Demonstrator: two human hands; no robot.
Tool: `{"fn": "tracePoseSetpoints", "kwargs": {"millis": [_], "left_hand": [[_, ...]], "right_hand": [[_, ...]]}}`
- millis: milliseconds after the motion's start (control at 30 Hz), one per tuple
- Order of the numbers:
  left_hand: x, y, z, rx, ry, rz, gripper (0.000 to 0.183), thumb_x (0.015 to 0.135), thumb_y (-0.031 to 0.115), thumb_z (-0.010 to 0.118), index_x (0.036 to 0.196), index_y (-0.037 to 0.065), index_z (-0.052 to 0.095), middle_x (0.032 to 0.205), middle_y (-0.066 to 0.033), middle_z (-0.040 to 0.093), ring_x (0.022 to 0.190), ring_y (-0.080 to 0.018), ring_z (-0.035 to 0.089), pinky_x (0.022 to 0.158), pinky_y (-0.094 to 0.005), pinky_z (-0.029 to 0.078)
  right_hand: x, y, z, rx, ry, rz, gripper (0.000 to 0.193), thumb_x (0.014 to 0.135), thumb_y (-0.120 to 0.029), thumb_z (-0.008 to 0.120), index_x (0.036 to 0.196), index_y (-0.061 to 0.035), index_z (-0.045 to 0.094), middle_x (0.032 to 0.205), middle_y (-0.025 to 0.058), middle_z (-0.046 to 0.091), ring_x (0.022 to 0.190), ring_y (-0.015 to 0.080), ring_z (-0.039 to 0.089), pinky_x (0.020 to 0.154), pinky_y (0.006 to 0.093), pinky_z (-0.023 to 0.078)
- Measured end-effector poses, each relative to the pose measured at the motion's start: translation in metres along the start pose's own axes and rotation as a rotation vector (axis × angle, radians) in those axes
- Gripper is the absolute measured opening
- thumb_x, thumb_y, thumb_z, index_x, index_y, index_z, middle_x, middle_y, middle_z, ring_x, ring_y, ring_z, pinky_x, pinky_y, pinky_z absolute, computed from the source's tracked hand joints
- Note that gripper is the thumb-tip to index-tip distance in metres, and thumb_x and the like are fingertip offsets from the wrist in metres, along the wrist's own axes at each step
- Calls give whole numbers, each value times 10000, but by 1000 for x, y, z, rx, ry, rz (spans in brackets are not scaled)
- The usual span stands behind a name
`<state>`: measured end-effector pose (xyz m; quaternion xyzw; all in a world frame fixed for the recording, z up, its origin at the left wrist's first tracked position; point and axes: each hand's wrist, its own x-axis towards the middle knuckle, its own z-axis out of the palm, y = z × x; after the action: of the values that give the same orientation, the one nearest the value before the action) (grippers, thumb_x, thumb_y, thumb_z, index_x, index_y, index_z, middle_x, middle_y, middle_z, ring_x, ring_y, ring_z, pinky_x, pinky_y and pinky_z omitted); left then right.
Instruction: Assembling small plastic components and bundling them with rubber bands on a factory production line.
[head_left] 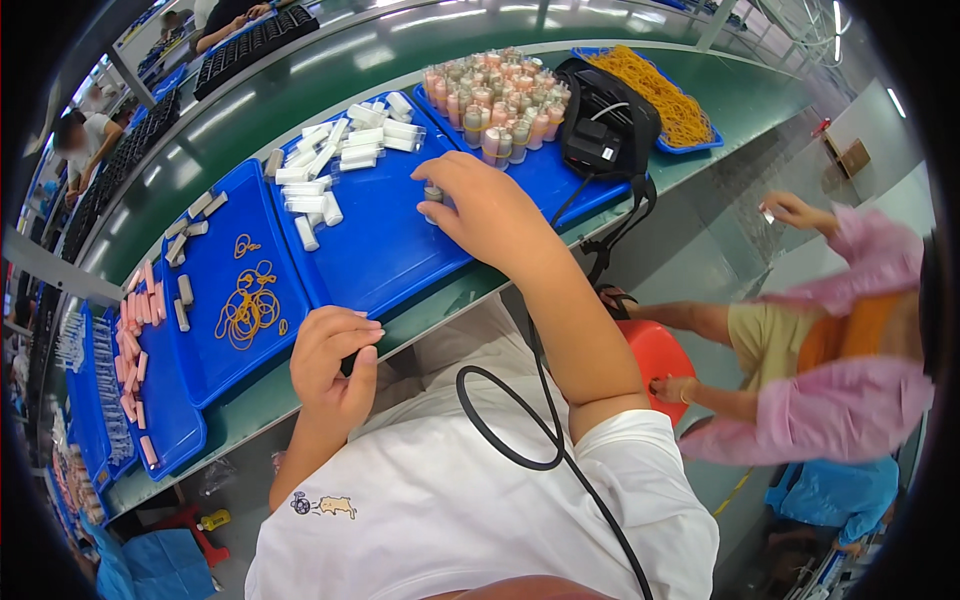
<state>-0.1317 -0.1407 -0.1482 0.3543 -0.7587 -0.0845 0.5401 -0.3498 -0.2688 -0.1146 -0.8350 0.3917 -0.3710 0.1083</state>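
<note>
At the left, small pink cylinders (pixel 131 348) lie in a shallow blue plastic tray (pixel 175 425). Beside it, a second blue plastic tray (pixel 205 262) holds beige-grey cylinders (pixel 185 290) along its left side and a loose tangle of yellow rubber bands (pixel 240 325). The left hand (pixel 325 365) hovers near the front edge of the green desk (pixel 755 100), its fingers bent and the thumb apart from them. White rectangular pieces (pixel 360 150) crowd the upper left of the middle blue plastic tray (pixel 375 260). Over that tray, the right hand (pixel 485 205) is closed on a small grey cylindrical piece (pixel 432 193), pinched between thumb and fingers; whether it touches the tray is unclear. Farther right stand clear-wrapped pink and grey cylinders (pixel 490 100), then a black pouch (pixel 590 125) and a heap of orange-yellow rubber bands (pixel 650 95).
</note>
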Motion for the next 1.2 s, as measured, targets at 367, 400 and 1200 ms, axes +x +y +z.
{"fn": "tracePoseSetpoints", "kwargs": {"millis": [367, 400, 1200], "left_hand": [[-9, -2, -3, -27, 55, -4, 120, 897, 60, 574, 981, -14, 617, 985, -152, 626, 903, -258, 596, 798, -349, 487], [-11, -2, -2, -61, 105, -56, 161, 920, 87, 562, 1033, -20, 605, 1034, -159, 611, 929, -246, 590, 799, -341, 489], [-13, -4, 3, -35, 199, -143, 242, 863, 12, 613, 1100, -14, 579, 1113, -180, 582, 986, -238, 551, 807, -313, 469]], "right_hand": [[-8, -27, -13, 315, 34, -180, 208, 804, -80, 710, 998, -44, 645, 977, 83, 633, 845, 235, 609, 702, 328, 505], [-10, -34, -14, 359, 38, -233, 207, 804, -67, 710, 1000, -46, 646, 984, 76, 634, 843, 225, 608, 671, 315, 503], [-31, 27, -39, 385, 487, -70, 170, 883, -100, 600, 1031, -18, 618, 991, 134, 623, 853, 252, 616, 723, 336, 509]]}}
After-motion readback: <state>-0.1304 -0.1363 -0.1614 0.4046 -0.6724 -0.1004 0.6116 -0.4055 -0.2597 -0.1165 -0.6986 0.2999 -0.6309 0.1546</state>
